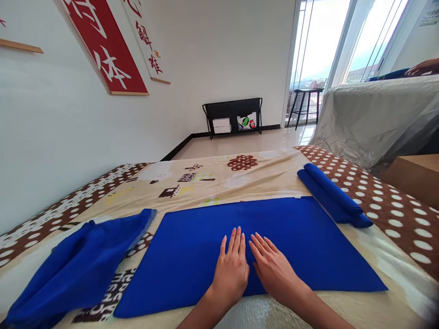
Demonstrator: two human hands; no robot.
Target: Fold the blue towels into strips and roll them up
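A blue rectangular cloth (192, 256) lies spread out and mostly smooth, with a small white tag (297, 196) at its far edge. My left hand (231, 265) rests palm down near its middle, fingers stretched forward. Close beside it, my right hand (270, 262) also lies flat, its fingers angled towards the left. Neither hand grips anything. To the left is a crumpled blue cloth (78, 265), its edge frayed and greyish. A folded or rolled blue cloth (332, 194) lies just off the far right corner of the spread one.
Everything lies on a patterned beige blanket (219, 178) with brown polka-dot borders. Beyond stand a black rack (233, 110) against the wall and a dark stool (307, 91) by the window. At right are a grey-covered piece of furniture (373, 109), a cardboard box (414, 176) and another person's hand (423, 67).
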